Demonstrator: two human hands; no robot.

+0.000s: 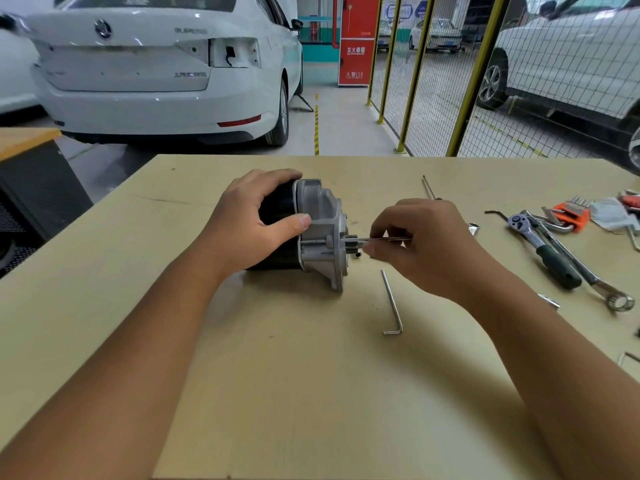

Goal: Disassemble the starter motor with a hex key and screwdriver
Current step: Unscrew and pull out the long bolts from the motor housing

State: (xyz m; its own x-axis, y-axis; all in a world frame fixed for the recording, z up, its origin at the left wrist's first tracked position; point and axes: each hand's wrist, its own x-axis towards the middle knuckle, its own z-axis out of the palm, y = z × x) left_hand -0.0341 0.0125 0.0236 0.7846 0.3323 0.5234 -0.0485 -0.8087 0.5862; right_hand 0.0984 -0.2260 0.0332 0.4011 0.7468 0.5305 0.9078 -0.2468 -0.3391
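We see the starter motor lying on its side near the middle of the workbench, toward the far edge. The left hand curls over its black body, gripping it. The right hand pinches a thin hex key set level into the aluminium end housing. Another hex key lies just in front; a ratchet wrench rests toward the right edge.

Black-and-silver starter motor lies sideways on table, thin hex key at its face.
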